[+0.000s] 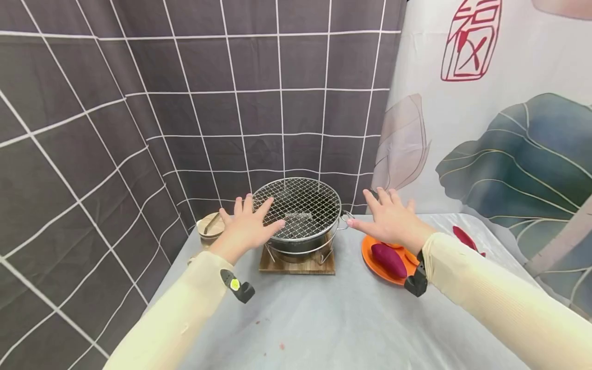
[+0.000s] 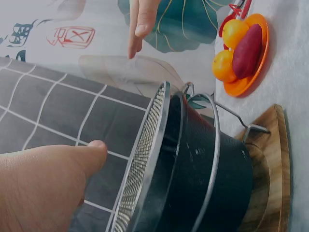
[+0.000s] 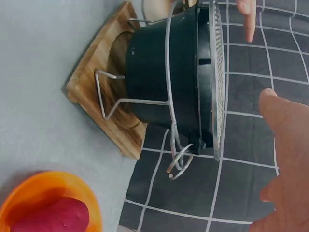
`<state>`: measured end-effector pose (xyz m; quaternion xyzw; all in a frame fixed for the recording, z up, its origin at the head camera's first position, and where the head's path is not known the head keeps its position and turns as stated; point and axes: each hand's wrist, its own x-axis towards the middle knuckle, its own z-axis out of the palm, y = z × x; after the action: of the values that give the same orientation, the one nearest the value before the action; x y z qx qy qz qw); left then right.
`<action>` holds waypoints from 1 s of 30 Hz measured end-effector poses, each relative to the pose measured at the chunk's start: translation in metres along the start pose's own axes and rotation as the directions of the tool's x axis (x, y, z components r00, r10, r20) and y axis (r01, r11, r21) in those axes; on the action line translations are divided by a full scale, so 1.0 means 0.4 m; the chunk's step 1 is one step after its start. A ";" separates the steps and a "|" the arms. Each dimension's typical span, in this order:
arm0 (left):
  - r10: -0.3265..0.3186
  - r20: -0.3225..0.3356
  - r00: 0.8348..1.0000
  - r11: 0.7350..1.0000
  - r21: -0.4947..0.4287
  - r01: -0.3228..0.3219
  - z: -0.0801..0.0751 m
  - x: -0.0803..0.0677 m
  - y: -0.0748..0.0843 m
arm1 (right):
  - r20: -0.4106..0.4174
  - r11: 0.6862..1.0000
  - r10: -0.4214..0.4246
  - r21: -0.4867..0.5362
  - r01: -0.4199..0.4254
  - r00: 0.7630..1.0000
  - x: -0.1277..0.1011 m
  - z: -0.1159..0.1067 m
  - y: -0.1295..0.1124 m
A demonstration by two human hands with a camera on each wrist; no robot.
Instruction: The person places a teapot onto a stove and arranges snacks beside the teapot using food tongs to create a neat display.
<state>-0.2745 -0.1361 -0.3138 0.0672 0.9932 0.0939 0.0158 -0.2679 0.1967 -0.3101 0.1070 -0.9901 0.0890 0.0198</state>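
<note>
A round charcoal-style grill (image 1: 296,247) with a black bowl stands in a wire frame on a square wooden base (image 1: 296,266). Across its top lies a wire mesh grate (image 1: 300,200). My left hand (image 1: 247,226) is held up at the grill's left side, fingers spread, holding nothing. On the other side my right hand (image 1: 390,218) is likewise raised with spread fingers, above an orange plate (image 1: 370,262). A purple sweet potato (image 1: 389,260) and two orange fruits (image 2: 235,33) lie on that plate. The left wrist view shows the left thumb (image 2: 96,152) apart from the grate.
At the back left, partly behind my left hand, stands a small beige pot (image 1: 209,226) with something dark across its top. A red utensil (image 1: 466,239) lies right of the plate. Tile-patterned cloth (image 1: 259,113) hangs close behind the grill. Pale cloth covers the table (image 1: 324,318).
</note>
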 end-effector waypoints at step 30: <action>-0.003 -0.418 0.908 0.957 -0.265 -0.118 0.121 -0.080 -0.140 | -0.251 0.973 -0.028 0.217 0.084 0.968 0.006 0.192 0.029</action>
<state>-0.2481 -0.1861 -0.3714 0.0723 0.9475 0.2479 -0.1886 -0.2743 0.1936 -0.3873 0.1247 -0.9600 0.2128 0.1328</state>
